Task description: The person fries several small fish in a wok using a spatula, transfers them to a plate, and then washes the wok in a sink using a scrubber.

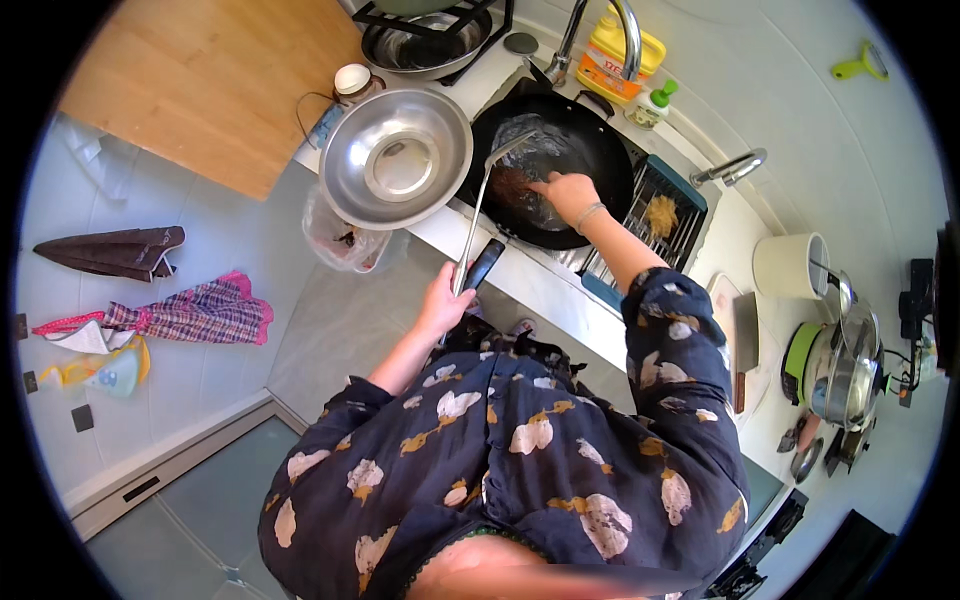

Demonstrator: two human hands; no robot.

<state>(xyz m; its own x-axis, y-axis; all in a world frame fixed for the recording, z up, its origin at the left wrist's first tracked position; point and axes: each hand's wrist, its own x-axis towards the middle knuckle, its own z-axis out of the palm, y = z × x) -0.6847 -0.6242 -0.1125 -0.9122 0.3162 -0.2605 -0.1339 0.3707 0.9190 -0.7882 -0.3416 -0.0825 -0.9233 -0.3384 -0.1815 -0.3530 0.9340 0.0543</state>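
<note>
My left hand [444, 298] is closed around the handle of a metal spatula [480, 196], close beside the black handle [485, 264] of a wok. The spatula's blade reaches over the black wok [609, 161], which rests over the sink. Inside the wok my right hand [568, 196] has its fingers on a reddish-brown scouring pad [513, 187]; how firmly it holds the pad cannot be told. The wok's inner surface looks wet.
A steel basin [450, 150] sits left of the wok, above a plastic bag [349, 240]. A tap [634, 45] arches over its far edge. To the right are a drain rack [686, 184] with a yellowish scrubber [661, 216], another tap [731, 166] and a cleaver [746, 330] on a board.
</note>
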